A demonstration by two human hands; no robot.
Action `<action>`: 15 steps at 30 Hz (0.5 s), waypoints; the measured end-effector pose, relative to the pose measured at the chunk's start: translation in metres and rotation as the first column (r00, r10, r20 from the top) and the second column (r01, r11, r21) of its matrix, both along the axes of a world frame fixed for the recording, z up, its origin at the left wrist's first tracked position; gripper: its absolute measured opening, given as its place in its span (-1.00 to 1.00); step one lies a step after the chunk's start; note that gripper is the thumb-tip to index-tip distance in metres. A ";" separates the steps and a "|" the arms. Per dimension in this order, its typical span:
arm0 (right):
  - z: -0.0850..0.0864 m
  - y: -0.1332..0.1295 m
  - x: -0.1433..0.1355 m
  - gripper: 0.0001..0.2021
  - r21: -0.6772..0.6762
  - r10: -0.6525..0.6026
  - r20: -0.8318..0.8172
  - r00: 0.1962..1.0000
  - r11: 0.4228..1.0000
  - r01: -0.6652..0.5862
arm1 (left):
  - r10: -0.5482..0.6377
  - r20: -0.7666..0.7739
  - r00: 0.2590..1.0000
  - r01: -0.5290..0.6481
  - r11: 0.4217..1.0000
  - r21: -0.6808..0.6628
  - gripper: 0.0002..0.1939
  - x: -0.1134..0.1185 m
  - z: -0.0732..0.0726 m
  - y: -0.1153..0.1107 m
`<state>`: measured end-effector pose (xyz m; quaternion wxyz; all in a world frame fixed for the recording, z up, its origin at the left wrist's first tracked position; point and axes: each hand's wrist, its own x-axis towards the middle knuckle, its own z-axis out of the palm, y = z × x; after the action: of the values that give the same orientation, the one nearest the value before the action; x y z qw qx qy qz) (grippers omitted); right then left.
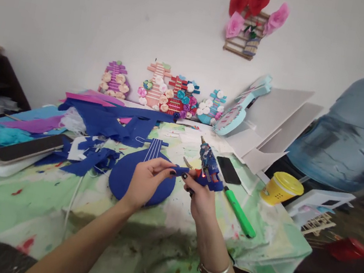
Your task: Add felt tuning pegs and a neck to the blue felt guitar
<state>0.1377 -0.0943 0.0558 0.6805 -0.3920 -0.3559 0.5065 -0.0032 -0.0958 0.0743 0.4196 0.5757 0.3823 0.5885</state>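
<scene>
My left hand (145, 179) is closed, thumb and fingers pinching one end of a small blue strip (180, 170). At the strip's other end, my right hand (202, 193) is also closed on it; something dark shows beneath its fingers, too hidden to name. Under and behind my left hand lies a blue guitar-shaped piece (123, 173) with white strings along its neck. A glue gun (210, 162) covered in dried glue rests just beyond my right hand, a red light showing on it. A pointed metal blade (186, 162) lies close to the strip.
Blue fabric scraps (94, 159) and a dark phone-like slab (28, 148) lie left. At right are a black phone (228, 170), a green marker (239, 212) and a yellow tub (281, 189). Decorated small guitars (176, 96) lean on the wall; a big water jug (353, 132) stands right.
</scene>
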 end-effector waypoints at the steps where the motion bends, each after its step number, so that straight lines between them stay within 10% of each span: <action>1: -0.001 0.004 -0.001 -0.73 -0.016 0.019 -0.025 1.000 1.000 -0.019 | 0.004 -0.014 1.000 -0.004 1.000 0.003 -0.88 -0.004 -0.001 0.004; 9: -0.002 0.027 -0.002 -0.72 -0.057 0.091 -0.091 0.992 0.994 -0.096 | 0.018 0.036 0.999 -0.016 0.998 -0.064 -0.89 -0.032 -0.010 0.028; 12: -0.003 0.034 0.001 -0.73 -0.066 0.090 -0.115 0.989 0.993 -0.098 | -0.239 0.023 0.971 0.240 0.968 -0.078 -0.87 -0.056 -0.006 0.023; 15: -0.003 0.038 0.003 -0.73 -0.044 0.059 -0.117 0.991 0.997 -0.065 | -0.658 -0.167 0.734 0.624 0.751 -0.216 -0.78 -0.091 0.004 0.015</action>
<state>0.1408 -0.0565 0.0523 0.6744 -0.3668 -0.3156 0.5577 -0.0941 -0.0805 0.0782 0.5902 0.7046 0.2481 0.3062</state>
